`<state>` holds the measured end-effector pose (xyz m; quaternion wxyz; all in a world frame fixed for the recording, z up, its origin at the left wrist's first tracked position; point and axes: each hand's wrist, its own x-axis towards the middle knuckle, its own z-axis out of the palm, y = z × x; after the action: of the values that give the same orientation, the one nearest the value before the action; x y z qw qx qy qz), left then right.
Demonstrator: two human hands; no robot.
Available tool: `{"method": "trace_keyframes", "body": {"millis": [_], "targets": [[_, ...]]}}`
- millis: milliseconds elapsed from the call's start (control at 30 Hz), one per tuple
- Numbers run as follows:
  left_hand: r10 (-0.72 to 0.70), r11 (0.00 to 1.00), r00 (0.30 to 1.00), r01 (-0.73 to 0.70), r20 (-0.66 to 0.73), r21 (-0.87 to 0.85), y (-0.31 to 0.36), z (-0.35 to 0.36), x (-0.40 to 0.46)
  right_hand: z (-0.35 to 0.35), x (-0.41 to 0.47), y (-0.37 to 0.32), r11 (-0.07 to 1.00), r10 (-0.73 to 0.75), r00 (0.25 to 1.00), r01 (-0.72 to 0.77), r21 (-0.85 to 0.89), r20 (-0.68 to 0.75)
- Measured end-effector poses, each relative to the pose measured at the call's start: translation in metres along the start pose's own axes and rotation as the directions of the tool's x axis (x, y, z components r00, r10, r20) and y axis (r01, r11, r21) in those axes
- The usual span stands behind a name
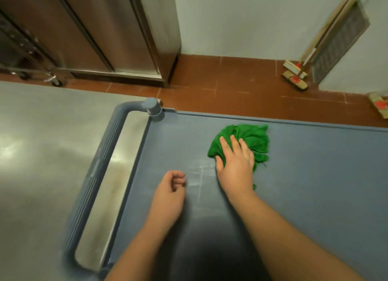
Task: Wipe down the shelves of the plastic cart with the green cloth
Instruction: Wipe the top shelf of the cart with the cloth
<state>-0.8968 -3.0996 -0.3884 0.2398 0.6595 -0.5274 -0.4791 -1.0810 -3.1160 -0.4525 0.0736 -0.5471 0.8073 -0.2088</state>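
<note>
The grey plastic cart's top shelf (315,175) fills the lower right, with its ribbed grey handle (98,175) on the left side. A crumpled green cloth (249,137) lies on the shelf near the far rim. My right hand (236,165) presses flat on the cloth's near part, fingers spread over it. My left hand (170,194) hovers over the shelf to the left of it, fingers loosely curled, holding nothing. Faint whitish smears (199,175) mark the shelf between the two hands.
A stainless steel table (42,154) adjoins the cart on the left. Steel cabinets (109,33) stand behind on a red tiled floor (231,85). Brooms (296,77) and a metal grille (338,45) lean on the white wall at right.
</note>
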Motion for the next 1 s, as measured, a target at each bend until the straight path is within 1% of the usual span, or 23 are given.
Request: {"method": "trace_keyframes", "body": {"millis": [33, 67, 100, 133, 167, 200, 233, 300, 400, 467, 567, 600, 667, 733, 767, 833, 900, 933, 1000], "targets": [[0.049, 0.977, 0.999, -0.045, -0.013, 0.210, -0.011, -0.014, 0.004, 0.007, -0.001, -0.016, 1.000, -0.003, 1.000, 0.003, -0.002, 0.008], [0.105, 0.895, 0.994, -0.097, 0.006, 0.435, -0.022, -0.027, 0.006, 0.013, -0.002, -0.029, 1.000, -0.006, 1.000, 0.006, 0.000, 0.011], [0.131, 0.790, 0.990, -0.141, 0.061, 0.596, -0.030, -0.037, 0.006, 0.018, -0.004, -0.040, 1.000, -0.012, 1.000, 0.012, 0.006, 0.016], [0.115, 0.708, 0.985, -0.172, 0.128, 0.685, -0.038, -0.044, 0.004, 0.022, -0.007, -0.049, 1.000, -0.024, 0.999, 0.023, 0.012, 0.023], [0.084, 0.651, 0.979, -0.197, 0.188, 0.733, -0.043, -0.047, 0.002, 0.025, -0.010, -0.056, 0.999, -0.043, 0.999, 0.042, 0.018, 0.029], [0.069, 0.615, 0.972, -0.219, 0.225, 0.758, -0.046, -0.048, -0.002, 0.028, -0.013, -0.063, 0.997, -0.067, 0.997, 0.067, 0.024, 0.035], [0.070, 0.589, 0.969, -0.233, 0.238, 0.774, -0.048, -0.047, -0.005, 0.030, -0.016, -0.067, 0.995, -0.099, 0.994, 0.098, 0.028, 0.040], [0.109, 0.571, 0.972, -0.232, 0.208, 0.788, -0.051, -0.041, -0.010, 0.031, -0.021, -0.068, 0.984, -0.178, 0.983, 0.176, 0.030, 0.055], [0.115, 0.601, 0.983, -0.185, 0.145, 0.778, -0.049, -0.033, -0.014, 0.023, -0.025, -0.046, 0.966, -0.258, 0.964, 0.255, 0.048, 0.067], [0.081, 0.615, 0.989, -0.149, 0.126, 0.775, -0.050, -0.029, -0.013, 0.012, -0.028, -0.015, 0.968, -0.249, 0.967, 0.247, 0.044, 0.056], [0.014, 0.602, 0.997, -0.072, 0.079, 0.795, -0.037, -0.013, -0.013, -0.018, -0.034, 0.046, 0.985, -0.171, 0.985, 0.171, 0.027, 0.025], [0.022, 0.594, 0.997, -0.070, 0.072, 0.801, -0.028, -0.001, -0.015, -0.030, -0.037, 0.070, 0.990, -0.140, 0.990, 0.140, 0.017, 0.009], [0.115, 0.626, 0.987, -0.159, 0.111, 0.763, -0.008, 0.037, -0.024, -0.055, -0.041, 0.119, 0.997, -0.080, 0.997, 0.080, 0.003, -0.017], [0.215, 0.681, 0.957, -0.288, 0.193, 0.673, 0.015, 0.089, -0.042, -0.078, -0.047, 0.164, 0.999, -0.037, 0.999, 0.037, -0.003, -0.029], [0.251, 0.683, 0.939, -0.344, 0.236, 0.645, 0.025, 0.117, -0.054, -0.088, -0.050, 0.185, 1.000, -0.024, 0.999, 0.024, -0.010, -0.032], [0.301, 0.657, 0.906, -0.422, 0.296, 0.625, 0.042, 0.174, -0.078, -0.107, -0.056, 0.226, 1.000, 0.001, 0.999, -0.002, -0.022, -0.040], [0.352, 0.602, 0.870, -0.492, 0.344, 0.629, 0.053, 0.225, -0.100, -0.126, -0.063, 0.266, 0.999, 0.032, 0.998, -0.034, -0.036, -0.052], [0.361, 0.568, 0.857, -0.516, 0.369, 0.641, 0.059, 0.249, -0.110, -0.136, -0.067, 0.287, 0.998, 0.047, 0.997, -0.050, -0.044, -0.059], [0.335, 0.509, 0.845, -0.535, 0.417, 0.674, 0.065, 0.291, -0.129, -0.156, -0.075, 0.327, 0.995, 0.082, 0.994, -0.086, -0.054, -0.076]]}}
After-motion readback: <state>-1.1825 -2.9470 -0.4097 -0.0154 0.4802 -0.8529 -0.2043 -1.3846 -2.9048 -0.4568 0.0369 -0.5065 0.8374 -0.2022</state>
